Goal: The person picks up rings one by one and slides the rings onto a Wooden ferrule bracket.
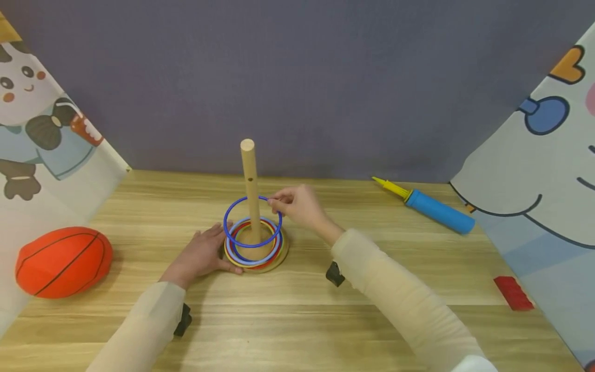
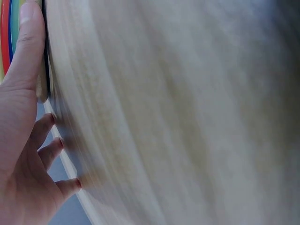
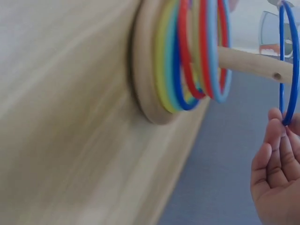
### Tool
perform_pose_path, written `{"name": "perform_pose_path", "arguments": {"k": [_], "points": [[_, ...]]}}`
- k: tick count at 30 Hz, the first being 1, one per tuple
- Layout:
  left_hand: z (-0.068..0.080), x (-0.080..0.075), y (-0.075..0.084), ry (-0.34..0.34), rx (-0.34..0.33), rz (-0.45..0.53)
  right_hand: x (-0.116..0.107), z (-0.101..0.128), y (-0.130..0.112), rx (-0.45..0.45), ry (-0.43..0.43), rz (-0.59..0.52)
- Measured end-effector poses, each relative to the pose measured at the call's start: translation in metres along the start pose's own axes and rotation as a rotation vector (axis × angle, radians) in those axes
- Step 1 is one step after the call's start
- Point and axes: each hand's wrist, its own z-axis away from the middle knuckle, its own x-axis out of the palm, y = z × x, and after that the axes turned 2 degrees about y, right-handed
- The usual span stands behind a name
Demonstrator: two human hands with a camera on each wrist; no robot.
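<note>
A wooden peg (image 1: pixel 251 191) stands upright on a round wooden base (image 3: pixel 147 61). Several coloured rings (image 1: pixel 233 261) lie stacked around its lower part, some of the upper ones tilted. My right hand (image 1: pixel 299 207) pinches a dark blue ring (image 3: pixel 294 75) at its edge. This ring encircles the upper part of the peg, above the stack. At the base's left side rests my left hand (image 1: pixel 200 257), its thumb (image 2: pixel 29 47) stretched along the rim. Other fingers (image 2: pixel 49 152) of that hand are spread, tips at the tabletop.
An orange-red basketball (image 1: pixel 65 262), misshapen, lies at the left. A blue pump (image 1: pixel 439 211) with a yellow end is at the back right, and a small red object (image 1: pixel 513 293) lies near the right edge. A grey panel (image 1: pixel 297 93) rises behind the table (image 1: pixel 288 325).
</note>
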Motion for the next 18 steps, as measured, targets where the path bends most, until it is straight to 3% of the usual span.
{"name": "perform_pose_path", "arguments": {"k": [8,18], "points": [[-0.001,0.000,0.002,-0.001,-0.012,0.023,0.014,0.011,0.012,-0.019,0.040,0.037],[0.000,-0.001,0.003,-0.025,-0.033,0.017,0.028,0.018,0.025,-0.078,0.123,0.168]]}}
